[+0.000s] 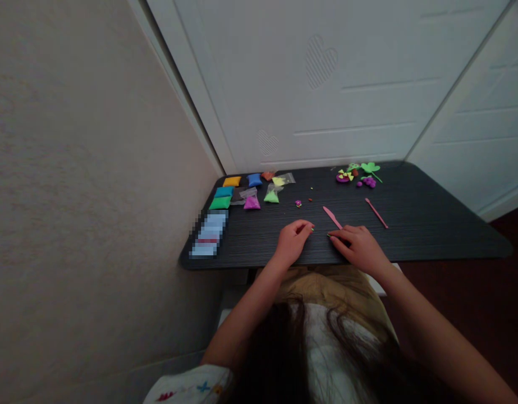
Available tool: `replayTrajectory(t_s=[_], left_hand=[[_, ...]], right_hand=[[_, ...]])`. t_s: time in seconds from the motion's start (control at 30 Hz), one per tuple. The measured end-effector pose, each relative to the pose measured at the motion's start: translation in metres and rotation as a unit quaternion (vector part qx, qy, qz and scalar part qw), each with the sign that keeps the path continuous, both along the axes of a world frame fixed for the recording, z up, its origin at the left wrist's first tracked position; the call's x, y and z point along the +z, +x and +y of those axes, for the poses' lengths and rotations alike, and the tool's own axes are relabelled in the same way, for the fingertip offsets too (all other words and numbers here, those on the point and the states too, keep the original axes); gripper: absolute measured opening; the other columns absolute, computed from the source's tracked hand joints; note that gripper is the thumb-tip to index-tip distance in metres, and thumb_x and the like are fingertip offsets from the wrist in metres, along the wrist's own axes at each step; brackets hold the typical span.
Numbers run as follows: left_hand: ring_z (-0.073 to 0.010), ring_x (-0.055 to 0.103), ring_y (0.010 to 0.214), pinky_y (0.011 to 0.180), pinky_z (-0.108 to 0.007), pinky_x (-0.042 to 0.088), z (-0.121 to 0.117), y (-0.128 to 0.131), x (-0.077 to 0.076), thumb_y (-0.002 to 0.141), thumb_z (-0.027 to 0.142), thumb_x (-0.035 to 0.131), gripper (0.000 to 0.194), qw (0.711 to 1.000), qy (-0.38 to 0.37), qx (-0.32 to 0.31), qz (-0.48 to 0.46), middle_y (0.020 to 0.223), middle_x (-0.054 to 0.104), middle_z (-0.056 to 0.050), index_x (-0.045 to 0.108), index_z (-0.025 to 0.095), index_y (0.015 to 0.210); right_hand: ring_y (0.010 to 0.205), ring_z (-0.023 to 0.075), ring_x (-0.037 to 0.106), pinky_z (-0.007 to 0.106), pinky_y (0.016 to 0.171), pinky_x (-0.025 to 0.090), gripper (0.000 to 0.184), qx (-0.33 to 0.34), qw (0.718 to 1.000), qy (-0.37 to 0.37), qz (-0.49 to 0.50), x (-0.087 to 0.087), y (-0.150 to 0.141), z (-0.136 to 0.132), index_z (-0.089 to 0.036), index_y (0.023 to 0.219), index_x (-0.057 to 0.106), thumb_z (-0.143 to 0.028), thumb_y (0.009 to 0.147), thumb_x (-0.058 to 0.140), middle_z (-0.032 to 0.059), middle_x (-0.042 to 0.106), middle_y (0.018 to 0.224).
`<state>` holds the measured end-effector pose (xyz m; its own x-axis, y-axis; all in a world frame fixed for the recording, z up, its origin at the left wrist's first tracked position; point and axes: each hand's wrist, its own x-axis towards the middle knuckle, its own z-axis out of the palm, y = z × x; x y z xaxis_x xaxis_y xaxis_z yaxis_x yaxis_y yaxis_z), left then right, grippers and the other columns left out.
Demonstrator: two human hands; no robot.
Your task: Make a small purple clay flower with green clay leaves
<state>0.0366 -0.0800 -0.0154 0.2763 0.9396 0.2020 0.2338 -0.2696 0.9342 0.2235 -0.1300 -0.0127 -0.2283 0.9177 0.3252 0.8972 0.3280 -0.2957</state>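
My left hand (293,241) is just above the dark tabletop with thumb and finger pinched. A tiny yellow-green bit of modelling clay (312,229) shows at its fingertips. To the right, my right hand (356,244) rests low over the table, fingers bent and fingertips together at a small greenish speck that is too small to make out. A pink plastic clay knife (331,216) lies just beyond the right hand, its near end reaching the fingers. Beyond the left hand sit a small purple clay flower-like piece (298,203) and a red clay bit (310,200).
Clay packets, including a magenta one (252,202) and a green one (220,203), lie at the left above a blurred phone-like rectangle (210,234). Back right are purple clay balls (369,182), a green clay clover (370,167) and a yellow-topped purple piece (344,177). A pink stick tool (376,213) lies nearby.
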Motion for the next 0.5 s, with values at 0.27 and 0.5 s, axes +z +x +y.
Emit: replayTrajectory(t_s=[0.27, 0.5], left_hand=[[-0.0140, 0.059, 0.074, 0.071, -0.024, 0.042, 0.0002, 0.0002, 0.0002, 0.079, 0.038, 0.046, 0.027, 1.000, -0.003, -0.001, 0.002, 0.076, 0.064, -0.002, 0.063, 0.017, 0.079], [-0.0138, 0.058, 0.074, 0.070, -0.023, 0.042, -0.0001, 0.0009, 0.0003, 0.078, 0.037, 0.047, 0.026, 1.000, -0.003, 0.002, 0.007, 0.076, 0.064, -0.002, 0.063, 0.017, 0.080]], right_hand=[[0.078, 0.0163, 0.057, 0.031, 0.073, 0.033, 0.028, 0.003, 1.000, -0.001, 0.003, -0.0001, 0.0008, -0.0007, -0.022, 0.096, 0.063, -0.033, 0.086, 0.039, 0.0038, 0.065, 0.084], [0.079, 0.0154, 0.057, 0.031, 0.073, 0.033, 0.026, 0.014, 1.000, -0.005, 0.000, 0.0008, 0.0006, -0.0006, -0.024, 0.095, 0.063, -0.033, 0.085, 0.041, 0.0025, 0.066, 0.083]])
